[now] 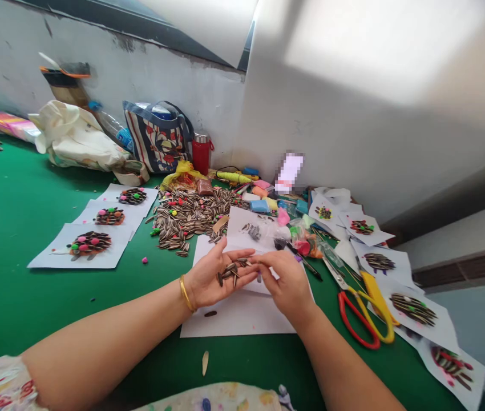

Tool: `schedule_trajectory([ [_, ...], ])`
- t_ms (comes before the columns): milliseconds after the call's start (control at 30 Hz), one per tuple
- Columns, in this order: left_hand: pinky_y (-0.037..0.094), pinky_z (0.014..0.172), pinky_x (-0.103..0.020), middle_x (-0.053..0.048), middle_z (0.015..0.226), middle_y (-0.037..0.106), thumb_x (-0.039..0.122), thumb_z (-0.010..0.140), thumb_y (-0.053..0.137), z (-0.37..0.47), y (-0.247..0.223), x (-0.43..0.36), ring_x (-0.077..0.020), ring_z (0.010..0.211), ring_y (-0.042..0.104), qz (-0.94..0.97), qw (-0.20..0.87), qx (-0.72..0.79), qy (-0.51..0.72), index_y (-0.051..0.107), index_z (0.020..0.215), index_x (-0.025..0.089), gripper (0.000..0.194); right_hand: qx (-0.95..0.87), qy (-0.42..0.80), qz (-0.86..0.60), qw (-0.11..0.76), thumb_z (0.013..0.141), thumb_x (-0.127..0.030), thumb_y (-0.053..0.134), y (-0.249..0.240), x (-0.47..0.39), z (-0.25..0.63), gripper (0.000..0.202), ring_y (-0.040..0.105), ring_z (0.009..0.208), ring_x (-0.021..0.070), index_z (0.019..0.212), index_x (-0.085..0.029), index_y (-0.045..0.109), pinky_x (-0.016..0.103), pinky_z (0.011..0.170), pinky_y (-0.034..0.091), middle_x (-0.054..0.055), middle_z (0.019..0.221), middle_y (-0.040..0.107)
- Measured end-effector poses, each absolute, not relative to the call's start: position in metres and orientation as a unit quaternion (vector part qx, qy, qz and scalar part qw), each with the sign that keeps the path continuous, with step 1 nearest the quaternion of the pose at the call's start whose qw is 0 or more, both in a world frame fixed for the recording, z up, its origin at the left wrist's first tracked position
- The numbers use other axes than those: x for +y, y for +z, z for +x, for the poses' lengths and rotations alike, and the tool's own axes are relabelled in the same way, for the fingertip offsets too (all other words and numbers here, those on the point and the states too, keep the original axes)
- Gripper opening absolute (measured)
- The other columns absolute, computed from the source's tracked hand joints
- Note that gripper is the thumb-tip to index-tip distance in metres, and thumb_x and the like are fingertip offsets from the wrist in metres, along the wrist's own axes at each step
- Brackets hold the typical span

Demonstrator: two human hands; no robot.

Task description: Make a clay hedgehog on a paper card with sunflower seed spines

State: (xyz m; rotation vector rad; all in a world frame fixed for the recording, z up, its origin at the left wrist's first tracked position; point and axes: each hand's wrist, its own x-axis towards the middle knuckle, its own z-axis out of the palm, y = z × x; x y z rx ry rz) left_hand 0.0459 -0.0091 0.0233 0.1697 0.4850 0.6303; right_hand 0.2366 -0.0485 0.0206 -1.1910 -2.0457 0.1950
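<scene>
The left hand point(210, 279) lies cupped, palm up, cradling sunflower seeds point(230, 270) so the right hand point(283, 282) (fingertips pinched narrow) can pick from it over the white paper point(238, 317).

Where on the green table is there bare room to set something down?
The green cloth lies bare left of the three finished papers, and in front of them toward the left hand. It is crowded from the seed pile past the right hand to the scissors.

Left hand point(210, 279) cupped, right hand point(285, 282) pinching
</scene>
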Motion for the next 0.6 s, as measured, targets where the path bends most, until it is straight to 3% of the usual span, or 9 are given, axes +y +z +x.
schedule_trajectory([
  [100,0.058,0.073,-0.028,-0.018,0.098,0.066,0.048,0.098,0.038,0.043,0.022,-0.001,-0.0208,0.088,0.069,0.065,0.864,0.304,0.395,0.062,0.104,0.008,0.048,-0.761,0.061,-0.515,0.389,0.093,-0.02,0.051,0.019,-0.042,0.253,0.02,0.063,0.09,0.0205,0.102,-0.022,0.069,0.035,0.083,0.049,0.006,0.097,0.072],
  [167,0.054,0.058,-0.021,-0.012,0.085,0.064,0.047,0.099,0.037,0.041,0.02,0.005,-0.0164,0.075,0.067,0.045,0.84,0.328,0.43,0.062,0.099,0.009,0.045,-0.763,0.068,-0.539,0.35,0.092,-0.019,0.051,0.015,-0.038,0.263,0.022,0.064,0.092,0.021,0.103,-0.022,0.07,0.035,0.085,0.049,0.006,0.098,0.073],
  [267,0.047,0.046,-0.017,-0.006,0.073,0.056,0.045,0.099,0.034,0.039,0.017,0.011,-0.0129,0.063,0.062,0.026,0.819,0.352,0.452,0.06,0.092,0.01,0.044,-0.764,0.109,-0.582,0.256,0.088,-0.018,0.054,0.012,-0.035,0.271,0.022,0.065,0.088,0.0209,0.1,-0.023,0.071,0.033,0.079,0.049,0.004,0.096,0.073],
  [433,0.045,0.044,-0.016,-0.004,0.071,0.053,0.045,0.1,0.033,0.041,0.017,0.01,-0.0111,0.059,0.058,0.019,0.815,0.374,0.442,0.059,0.089,0.01,0.044,-0.77,0.157,-0.601,0.143,0.085,-0.018,0.059,0.016,-0.036,0.267,0.015,0.062,0.077,0.0181,0.084,-0.025,0.072,0.028,0.067,0.043,0.0,0.082,0.071],
  [600,0.046,0.045,-0.016,-0.004,0.071,0.052,0.044,0.1,0.035,0.042,0.017,0.009,-0.0111,0.059,0.058,0.021,0.814,0.378,0.441,0.059,0.089,0.01,0.042,-0.792,0.151,-0.575,0.142,0.086,-0.016,0.059,0.011,-0.036,0.258,0.014,0.06,0.081,0.0175,0.084,-0.022,0.071,0.027,0.072,0.041,0.002,0.082,0.068],
])
